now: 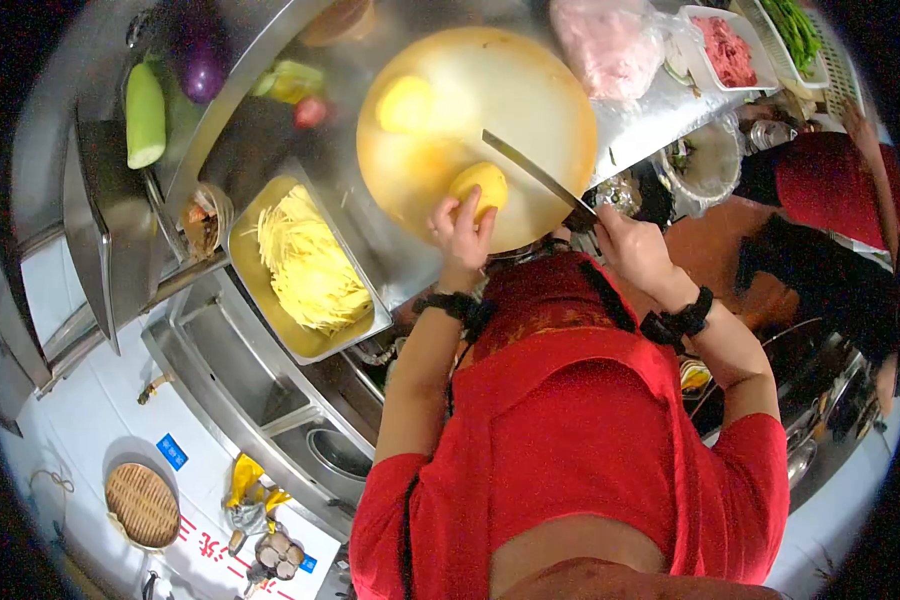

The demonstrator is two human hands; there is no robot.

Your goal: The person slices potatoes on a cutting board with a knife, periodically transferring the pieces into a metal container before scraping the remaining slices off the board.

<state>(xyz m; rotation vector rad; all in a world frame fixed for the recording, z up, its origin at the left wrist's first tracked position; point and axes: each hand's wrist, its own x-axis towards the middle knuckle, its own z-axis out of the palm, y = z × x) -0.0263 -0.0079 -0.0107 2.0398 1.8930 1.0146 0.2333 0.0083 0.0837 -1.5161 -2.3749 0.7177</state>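
My left hand [462, 230] has its fingers on a peeled yellow potato [480, 188] near the close edge of a round cutting board [545, 100]. My right hand [632, 248] is closed round the handle of a kitchen knife [535, 172], whose blade reaches over the board, to the right of the potato and apart from it. A second yellow piece, apparently another potato [405, 103], lies farther back on the board. To the left of the board, a metal tray [315, 352] holds a heap of thin yellow potato strips [305, 260].
A bagged pink mass [610, 45], a white tub of minced meat [726, 52] and green vegetables [792, 35] line the back right. An eggplant [202, 70] and a pale green gourd [146, 115] lie far left. Sinks [240, 360] stand lower left; another person [830, 190] is at right.
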